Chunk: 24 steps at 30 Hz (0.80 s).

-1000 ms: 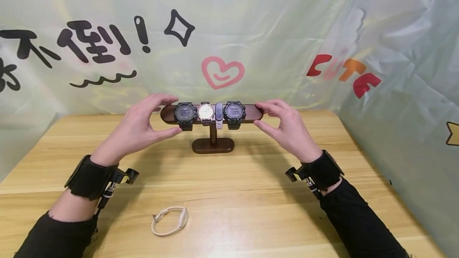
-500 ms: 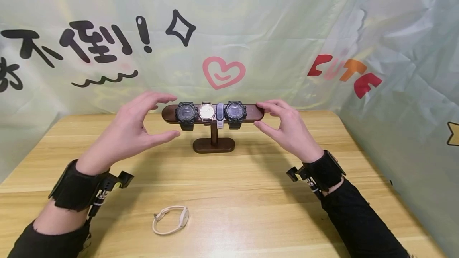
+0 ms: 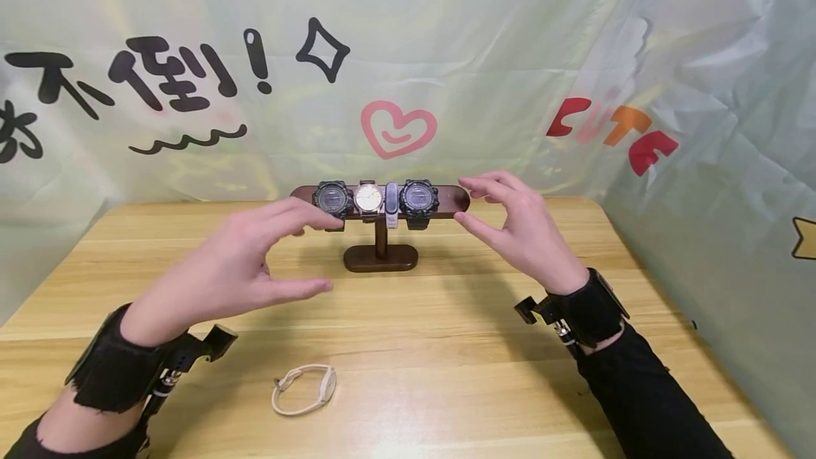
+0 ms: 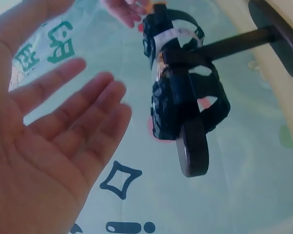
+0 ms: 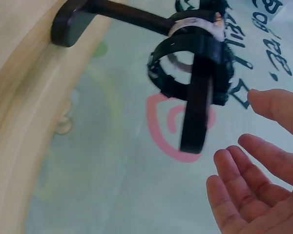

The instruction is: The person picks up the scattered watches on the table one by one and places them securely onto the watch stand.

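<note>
A dark brown T-shaped watch stand [image 3: 380, 258] rises at the back of the table. Its bar carries a chunky black watch [image 3: 331, 197], a pale-dialled watch [image 3: 367, 197], a slim fitness band [image 3: 392, 198] with a light strap, and another chunky black watch [image 3: 418, 196]. My left hand [image 3: 232, 264] is in front of the bar's left end, fingers and thumb spread around nothing; in the left wrist view a gap separates it from the stand. Beside the bar's right end, my right hand [image 3: 525, 229] is spread too, and the right wrist view shows its fingers apart from the bar.
A white-strapped watch [image 3: 328, 384] lies on its side, buckled into a loop, near the front of the wooden table [image 3: 433, 346]. Printed fabric [image 3: 484, 76] hangs behind the table and along its right side. Both wrists wear black cuffs with small cameras.
My left hand has drawn back from the bar's left end, toward me and lower. My right hand has eased slightly away from the right end. The watches stay on the stand.
</note>
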Tool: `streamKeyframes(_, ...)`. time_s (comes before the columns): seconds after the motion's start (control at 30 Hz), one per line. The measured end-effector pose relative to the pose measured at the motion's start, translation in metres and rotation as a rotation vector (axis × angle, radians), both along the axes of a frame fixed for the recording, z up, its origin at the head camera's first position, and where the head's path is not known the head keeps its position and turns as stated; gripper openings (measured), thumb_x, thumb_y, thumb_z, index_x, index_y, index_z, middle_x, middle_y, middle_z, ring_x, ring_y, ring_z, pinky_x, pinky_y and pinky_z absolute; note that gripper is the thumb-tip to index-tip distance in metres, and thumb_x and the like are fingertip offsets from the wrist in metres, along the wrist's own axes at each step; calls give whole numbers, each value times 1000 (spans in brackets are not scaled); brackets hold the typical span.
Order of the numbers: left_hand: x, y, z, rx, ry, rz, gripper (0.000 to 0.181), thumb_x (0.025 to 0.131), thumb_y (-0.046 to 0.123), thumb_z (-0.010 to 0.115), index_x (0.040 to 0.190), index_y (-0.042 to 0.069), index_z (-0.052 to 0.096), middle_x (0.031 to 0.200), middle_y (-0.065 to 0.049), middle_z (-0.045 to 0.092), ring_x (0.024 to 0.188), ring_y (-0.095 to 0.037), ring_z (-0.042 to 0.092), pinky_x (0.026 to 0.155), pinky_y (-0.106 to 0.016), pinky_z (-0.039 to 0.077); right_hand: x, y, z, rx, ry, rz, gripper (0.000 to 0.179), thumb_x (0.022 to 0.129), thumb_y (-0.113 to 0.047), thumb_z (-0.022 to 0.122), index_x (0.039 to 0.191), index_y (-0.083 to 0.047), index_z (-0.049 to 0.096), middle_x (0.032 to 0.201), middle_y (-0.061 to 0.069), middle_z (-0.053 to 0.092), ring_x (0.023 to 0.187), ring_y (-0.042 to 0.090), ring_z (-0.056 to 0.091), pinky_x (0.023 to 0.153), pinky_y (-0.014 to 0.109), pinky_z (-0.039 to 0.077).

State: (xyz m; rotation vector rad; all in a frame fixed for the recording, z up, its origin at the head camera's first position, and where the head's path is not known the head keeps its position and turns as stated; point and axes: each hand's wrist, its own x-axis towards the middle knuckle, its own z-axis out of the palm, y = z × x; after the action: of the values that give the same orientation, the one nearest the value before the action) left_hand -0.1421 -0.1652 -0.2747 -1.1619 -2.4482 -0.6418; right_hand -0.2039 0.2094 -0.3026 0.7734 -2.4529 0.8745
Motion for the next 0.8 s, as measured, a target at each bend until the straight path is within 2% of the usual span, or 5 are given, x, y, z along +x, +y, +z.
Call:
streamKeyframes(0.23, 8, 5, -13, -62, -69, -134, 60, 84, 34, 94, 137, 23, 68, 127, 12, 72, 110, -8, 70, 91, -37, 62, 13, -3, 6, 35, -8, 59, 44, 95, -20, 84, 137, -12, 73, 129, 5, 71, 117, 24, 67, 93, 40, 56)
streamKeyframes(0.37, 13, 9, -22, -121, -198, -184, 59, 86, 39, 92, 138, 24, 67, 130, 12, 70, 118, -11, 69, 100, -41, 62, 22, -8, 10, 51, -38, 109, 44, 94, -19, 85, 136, -15, 74, 131, 2, 71, 119, 21, 67, 90, 37, 59)
streamKeyframes(0.53, 18, 12, -29, -185, -353, -196, 57, 89, 44, 89, 138, 26, 67, 132, 13, 68, 121, -12, 68, 102, -44, 60, 34, -14, 15, 80, -45, 167, 44, 94, -22, 86, 136, -17, 74, 129, 0, 71, 111, 14, 66, 63, 24, 53)
streamKeyframes(0.63, 20, 14, -31, -214, -390, -196, 56, 89, 44, 89, 138, 26, 67, 131, 13, 68, 120, -13, 68, 103, -43, 60, 40, -17, 18, 95, -53, 205, 44, 95, -23, 85, 137, -17, 73, 130, -2, 70, 89, 8, 66, 52, 22, 46)
streamKeyframes(0.8, 25, 17, -34, -261, -455, -186, 57, 88, 43, 89, 138, 27, 66, 131, 12, 69, 121, -14, 68, 103, -40, 60, 48, -22, 21, 139, -58, 257, 46, 94, -24, 86, 137, -16, 73, 133, -3, 70, 99, 8, 68, 65, 23, 52)
